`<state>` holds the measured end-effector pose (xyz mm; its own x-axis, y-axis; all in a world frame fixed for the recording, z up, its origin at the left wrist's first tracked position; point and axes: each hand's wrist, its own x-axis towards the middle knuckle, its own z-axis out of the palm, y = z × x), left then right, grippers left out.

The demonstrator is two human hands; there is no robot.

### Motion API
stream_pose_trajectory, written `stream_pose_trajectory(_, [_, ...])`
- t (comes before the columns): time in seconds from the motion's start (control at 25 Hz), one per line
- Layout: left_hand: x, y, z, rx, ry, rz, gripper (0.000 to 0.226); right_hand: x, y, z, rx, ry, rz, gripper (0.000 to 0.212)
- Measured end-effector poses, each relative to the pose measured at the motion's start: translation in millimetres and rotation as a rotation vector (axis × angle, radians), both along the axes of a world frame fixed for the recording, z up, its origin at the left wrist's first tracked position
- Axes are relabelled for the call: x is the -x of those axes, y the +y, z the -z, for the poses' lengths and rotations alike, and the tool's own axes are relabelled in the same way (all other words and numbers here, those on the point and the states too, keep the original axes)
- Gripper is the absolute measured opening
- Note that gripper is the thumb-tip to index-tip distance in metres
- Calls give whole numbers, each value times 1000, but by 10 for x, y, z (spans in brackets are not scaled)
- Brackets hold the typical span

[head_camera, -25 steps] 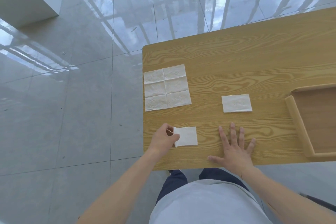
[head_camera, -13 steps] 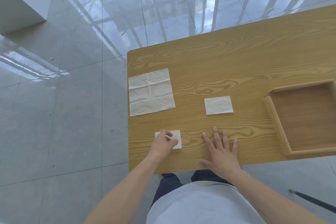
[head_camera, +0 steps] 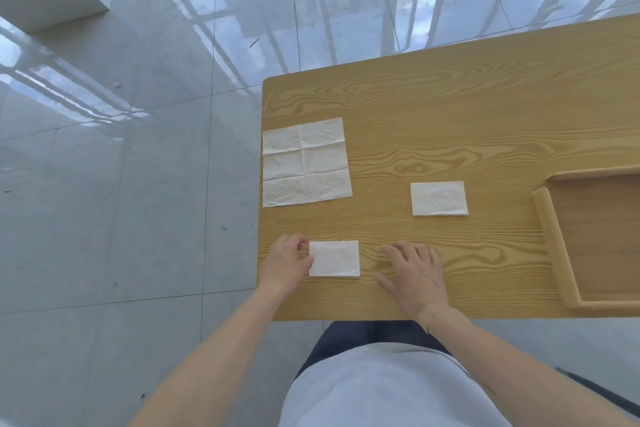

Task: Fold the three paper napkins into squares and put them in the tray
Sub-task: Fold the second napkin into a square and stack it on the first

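Napkins, three in all, lie on the wooden desk [head_camera: 450,107]. From my remote view through the head camera, the unfolded napkin [head_camera: 306,162] sits at the left centre of the frame, flat, white, creased into six panels, its left edge flush with the desk's left edge. The nearest folded napkin [head_camera: 334,258] is a small white rectangle low in the frame, close to the desk's front edge. The second folded napkin [head_camera: 439,198] lies right of centre, flat, well apart from the other two.

I see the left hand [head_camera: 287,262] at the nearest folded napkin's left edge, fingers [head_camera: 303,242] curled and touching that edge; I cannot tell whether they pinch the paper or only rest against it. The right hand [head_camera: 414,276] lies palm down on the desk just right of the same napkin, fingers spread and flat, with nothing in it.

Bare desk surface fills the upper half of the desk and the stretch between the second folded napkin and the tray. Grey tiled floor [head_camera: 121,184] fills the left of the frame.

The wooden tray [head_camera: 554,250] sits at the right edge of the frame, partly cut off; the visible part of its floor holds nothing.
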<state>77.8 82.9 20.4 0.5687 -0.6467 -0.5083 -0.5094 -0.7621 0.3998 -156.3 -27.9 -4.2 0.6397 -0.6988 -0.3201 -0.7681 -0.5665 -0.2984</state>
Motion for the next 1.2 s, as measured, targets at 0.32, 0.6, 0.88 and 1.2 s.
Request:
stream_pose_trajectory(0.32, [-97, -131, 105, -17, -205, 279, 30, -670, -8, -41, 26, 84, -135, 54])
stream_pose_trajectory(0.6, [-131, -144, 179, 55, -143, 297, 23, -773, -3, -12, -6, 109, -68, 41])
stream_pose_trajectory(0.88, [-226, -176, 165, 66, 83, 289, 23, -850, -3, -62, -120, 115, 19, 33])
stream_pose_trajectory(1.2, [-198, -445, 58, 81, 503, 51, 13, -518, -284, -199, -592, -143, 424, 8])
